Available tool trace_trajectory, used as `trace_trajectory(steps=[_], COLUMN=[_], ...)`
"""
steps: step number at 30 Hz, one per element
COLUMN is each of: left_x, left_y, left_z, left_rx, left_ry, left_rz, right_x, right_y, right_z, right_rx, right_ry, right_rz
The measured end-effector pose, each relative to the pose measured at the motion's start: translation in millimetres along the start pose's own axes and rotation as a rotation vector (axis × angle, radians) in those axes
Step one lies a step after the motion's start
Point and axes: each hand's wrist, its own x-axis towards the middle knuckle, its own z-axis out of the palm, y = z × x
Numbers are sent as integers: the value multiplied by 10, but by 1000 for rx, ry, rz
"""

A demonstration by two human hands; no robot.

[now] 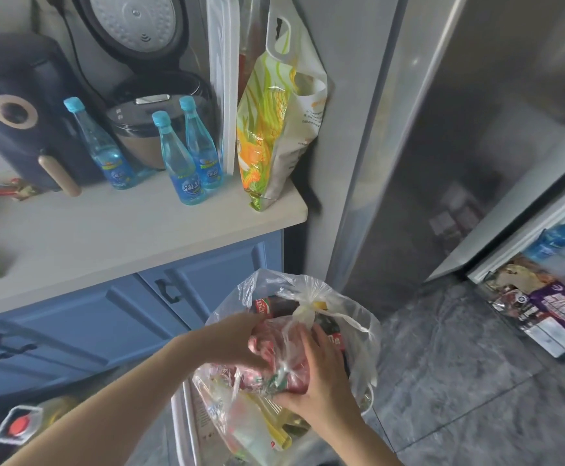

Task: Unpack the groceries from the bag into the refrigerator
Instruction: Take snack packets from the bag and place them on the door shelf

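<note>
Both hands gripped a knotted meat pouch (274, 361) inside the bag (358, 331): the right hand (321, 385) curled round its near side, the left hand (237, 341) round its far side. Beyond them stood the fridge (442, 146); left of them, three bottles (176, 159) on the counter (123, 230).

Blue cabinets (72, 317), grey marbled floor (459, 381), turquoise bottles (180, 163).

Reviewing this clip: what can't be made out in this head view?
- Contents of the clear grocery bag: crumpled plastic and both hands cover most of it.
- The red item the hands hold: wrapped in film, kind unclear.
- Refrigerator shelves: cut off by the right edge; only blurred door packets show.
- Bottle labels: too small.
</note>
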Motion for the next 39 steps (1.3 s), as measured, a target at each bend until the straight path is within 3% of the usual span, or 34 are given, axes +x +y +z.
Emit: trace_trajectory(steps=[3, 7, 14, 22, 30, 39], left_x=[-40, 21, -10, -64, -510, -659], left_y=[-72, -117, -98, -124, 186, 1256], left_z=[136, 256, 412, 367, -132, -685], left_rx=[159, 238, 401, 184, 145, 195], left_ry=[143, 132, 264, 352, 449, 555], left_rz=[-21, 94, 217, 224, 361, 573], right_x=[-16, -107, -157, -30, -57, -221], right_y=[80, 184, 66, -35, -447, -570], right_z=[-14, -6, 126, -41, -686, -1863], right_rx=[-54, -128, -186, -77, -34, -114], right_ry=[-12, -44, -44, 63, 153, 362], right_rz=[-43, 12, 70, -46, -192, -211])
